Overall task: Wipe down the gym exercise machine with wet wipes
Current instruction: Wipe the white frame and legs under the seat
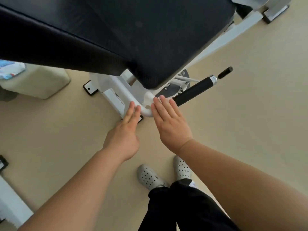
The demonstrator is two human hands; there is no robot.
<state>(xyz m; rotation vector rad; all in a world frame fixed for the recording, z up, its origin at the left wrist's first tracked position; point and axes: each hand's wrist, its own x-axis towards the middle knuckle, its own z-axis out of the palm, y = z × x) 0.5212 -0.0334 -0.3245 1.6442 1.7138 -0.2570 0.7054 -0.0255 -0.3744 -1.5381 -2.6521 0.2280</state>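
The gym machine has a black padded seat [150,39] on a white frame. A curved white handle tube [147,113] sticks out below the seat and ends in a black foam grip [193,92]. My left hand [125,135] reaches in with straight fingers, and its fingertips touch the left side of the tube's bend. My right hand [170,124] lies flat with straight fingers over the right side of the bend. A crumpled white wet wipe [148,100] shows on the tube at its fingertips. Both thumbs are hidden.
A pack of wet wipes [10,69] lies on a beige block [38,82] at the left edge. A small black lever knob [225,72] juts out beyond the grip. My feet in grey perforated shoes [150,177] stand on the beige floor under my arms.
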